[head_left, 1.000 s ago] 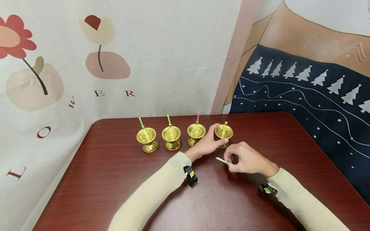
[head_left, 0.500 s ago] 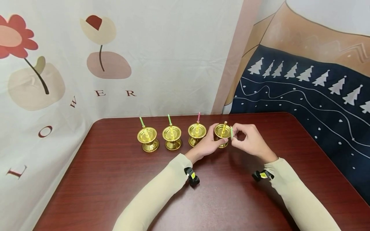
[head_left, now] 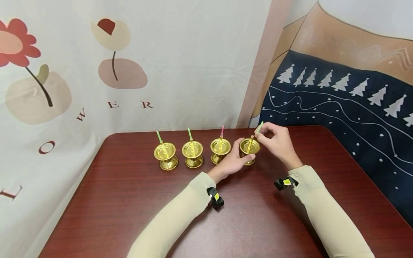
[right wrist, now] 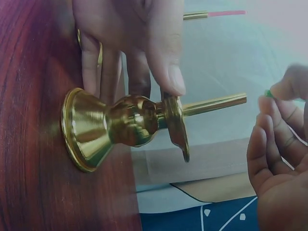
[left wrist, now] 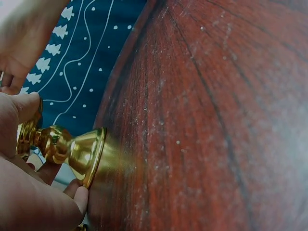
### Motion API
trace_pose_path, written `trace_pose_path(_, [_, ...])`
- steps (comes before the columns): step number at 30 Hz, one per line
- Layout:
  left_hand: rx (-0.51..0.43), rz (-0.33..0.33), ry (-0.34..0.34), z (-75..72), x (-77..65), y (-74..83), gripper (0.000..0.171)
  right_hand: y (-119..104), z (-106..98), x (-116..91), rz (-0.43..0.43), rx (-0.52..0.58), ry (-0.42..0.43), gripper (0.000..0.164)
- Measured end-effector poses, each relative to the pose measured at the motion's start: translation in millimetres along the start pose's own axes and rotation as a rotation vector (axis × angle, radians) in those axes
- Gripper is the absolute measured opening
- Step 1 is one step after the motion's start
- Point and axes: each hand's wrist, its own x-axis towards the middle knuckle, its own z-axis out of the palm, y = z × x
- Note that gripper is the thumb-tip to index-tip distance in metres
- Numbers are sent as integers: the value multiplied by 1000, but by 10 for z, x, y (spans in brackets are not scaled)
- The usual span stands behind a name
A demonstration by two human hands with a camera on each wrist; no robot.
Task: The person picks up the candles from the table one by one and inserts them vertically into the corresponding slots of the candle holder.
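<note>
At the right end of a row stands a brass candle holder (head_left: 250, 146) with a bare upright tube (right wrist: 216, 104). My left hand (head_left: 233, 161) grips this holder around its dish, thumb at the near rim, as the right wrist view also shows. Between thumb and fingertips my right hand (head_left: 277, 143) pinches a thin green candle (head_left: 259, 127), just to the right of the tube and a little above its top. In the right wrist view only the green end (right wrist: 268, 93) of the candle shows at the fingertips, apart from the tube.
Left of the gripped holder stand a holder with a pink candle (head_left: 222, 131) and two more with green candles, the middle one (head_left: 189, 134) and the leftmost one (head_left: 159, 136). They line the far part of the dark red table (head_left: 129, 200). Printed cloth (head_left: 193, 71) hangs behind.
My right hand has risen from the table's near side to beside the tube's top, turning the green candle from lying flat to upright, now tilted. My left hand keeps its hold on the candle holder.
</note>
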Motion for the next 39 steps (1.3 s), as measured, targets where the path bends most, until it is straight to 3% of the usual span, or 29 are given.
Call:
trace_pose_path(17, [16, 5, 5, 4, 3, 9, 80, 133, 62, 25, -74, -38, -66, 9])
trace_pose_path(25, [16, 2, 0, 2, 6, 14, 81, 134, 48, 37, -155, -136, -85, 9])
trace_pose_path(39, [-15, 7, 27, 36, 10, 7, 82, 154, 59, 16, -118, -114, -91, 5])
